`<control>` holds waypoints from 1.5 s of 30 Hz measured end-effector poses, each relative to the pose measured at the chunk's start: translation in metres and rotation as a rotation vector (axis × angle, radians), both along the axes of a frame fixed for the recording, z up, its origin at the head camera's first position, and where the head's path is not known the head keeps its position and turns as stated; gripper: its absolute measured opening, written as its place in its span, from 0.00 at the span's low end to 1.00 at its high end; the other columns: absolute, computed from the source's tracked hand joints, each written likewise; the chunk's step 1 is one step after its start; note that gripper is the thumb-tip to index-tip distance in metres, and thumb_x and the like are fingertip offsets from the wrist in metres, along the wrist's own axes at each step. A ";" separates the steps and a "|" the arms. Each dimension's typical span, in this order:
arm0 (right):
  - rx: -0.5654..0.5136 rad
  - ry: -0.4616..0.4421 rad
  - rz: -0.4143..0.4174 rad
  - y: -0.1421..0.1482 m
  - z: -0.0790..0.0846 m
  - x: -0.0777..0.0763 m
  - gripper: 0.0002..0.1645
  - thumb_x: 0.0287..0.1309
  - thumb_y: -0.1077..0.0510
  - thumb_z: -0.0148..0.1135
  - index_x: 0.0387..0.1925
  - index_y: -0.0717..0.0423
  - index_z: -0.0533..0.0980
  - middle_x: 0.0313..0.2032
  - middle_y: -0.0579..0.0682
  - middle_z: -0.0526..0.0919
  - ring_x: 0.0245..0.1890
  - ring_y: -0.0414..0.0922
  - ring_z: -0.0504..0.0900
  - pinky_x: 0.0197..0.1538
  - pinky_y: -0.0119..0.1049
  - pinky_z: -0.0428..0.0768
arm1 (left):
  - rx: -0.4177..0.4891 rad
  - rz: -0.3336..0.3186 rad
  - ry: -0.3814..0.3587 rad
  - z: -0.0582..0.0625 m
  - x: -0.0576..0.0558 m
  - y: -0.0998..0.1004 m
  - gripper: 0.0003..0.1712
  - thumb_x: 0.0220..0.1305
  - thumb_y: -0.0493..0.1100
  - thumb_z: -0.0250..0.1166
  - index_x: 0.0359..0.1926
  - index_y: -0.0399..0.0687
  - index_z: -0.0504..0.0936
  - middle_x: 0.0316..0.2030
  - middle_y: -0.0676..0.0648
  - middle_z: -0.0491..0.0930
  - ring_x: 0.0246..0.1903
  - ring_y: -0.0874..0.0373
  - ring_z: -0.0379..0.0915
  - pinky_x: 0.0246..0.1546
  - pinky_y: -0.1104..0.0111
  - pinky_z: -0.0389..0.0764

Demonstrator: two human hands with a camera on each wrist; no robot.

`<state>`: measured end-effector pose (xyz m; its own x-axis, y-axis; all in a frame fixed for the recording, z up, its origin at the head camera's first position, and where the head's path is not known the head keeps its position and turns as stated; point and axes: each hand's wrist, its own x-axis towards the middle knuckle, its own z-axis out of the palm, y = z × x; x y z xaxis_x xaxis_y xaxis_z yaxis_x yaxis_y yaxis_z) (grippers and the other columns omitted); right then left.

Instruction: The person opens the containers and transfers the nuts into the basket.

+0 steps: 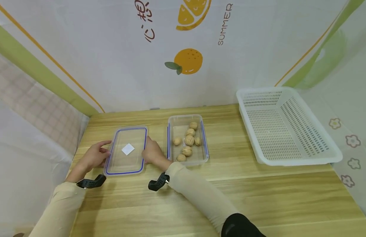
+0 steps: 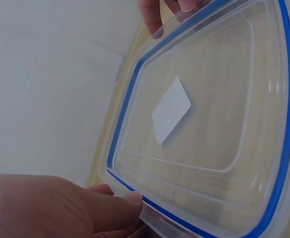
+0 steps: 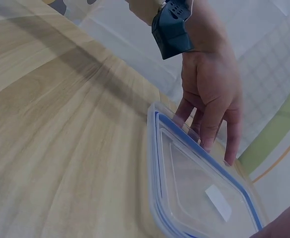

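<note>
A clear plastic lid (image 1: 120, 164) with a blue seal and a white square label (image 1: 127, 149) lies flat, low over the left part of the table. My left hand (image 1: 95, 156) grips its left edge; in the left wrist view the thumb (image 2: 133, 197) is on the rim. At the opposite edge my right hand (image 1: 153, 152) holds the lid, its fingertips partly hidden there. Just right of that hand stands an uncovered clear box (image 1: 177, 126) with several walnuts (image 1: 189, 140) inside.
A white perforated plastic basket (image 1: 299, 162) stands at the right of the wooden table (image 1: 230, 187). A white cloth backdrop (image 1: 111, 65) with printed fruit hangs along the table's back edge, and more cloth hangs on both sides.
</note>
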<state>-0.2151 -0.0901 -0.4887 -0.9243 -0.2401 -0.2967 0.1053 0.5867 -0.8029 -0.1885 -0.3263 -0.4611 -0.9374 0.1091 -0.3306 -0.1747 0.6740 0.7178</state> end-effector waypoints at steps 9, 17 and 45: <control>0.062 0.077 0.016 0.001 0.003 0.008 0.43 0.55 0.71 0.62 0.73 0.68 0.60 0.49 0.65 0.81 0.28 0.47 0.77 0.20 0.29 0.76 | -0.029 0.044 0.039 -0.003 -0.001 0.001 0.30 0.72 0.28 0.56 0.71 0.23 0.59 0.42 0.28 0.77 0.29 0.57 0.77 0.24 0.67 0.86; 0.112 0.113 0.007 0.003 0.007 0.012 0.39 0.58 0.60 0.64 0.69 0.69 0.66 0.57 0.66 0.77 0.51 0.51 0.78 0.52 0.38 0.83 | -0.022 0.047 0.013 -0.003 0.001 0.002 0.32 0.71 0.27 0.56 0.72 0.24 0.57 0.45 0.28 0.75 0.28 0.56 0.77 0.25 0.67 0.87; 0.084 0.074 0.144 0.022 0.032 0.010 0.39 0.68 0.50 0.61 0.75 0.62 0.62 0.69 0.63 0.67 0.58 0.50 0.75 0.58 0.37 0.81 | -0.013 0.026 0.008 0.006 0.000 0.003 0.31 0.76 0.34 0.54 0.71 0.19 0.55 0.51 0.22 0.73 0.33 0.54 0.80 0.30 0.65 0.89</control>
<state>-0.2052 -0.0686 -0.4571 -0.9020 -0.3493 -0.2537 -0.0424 0.6566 -0.7530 -0.1888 -0.3237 -0.4549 -0.9424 0.0802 -0.3248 -0.1870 0.6788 0.7101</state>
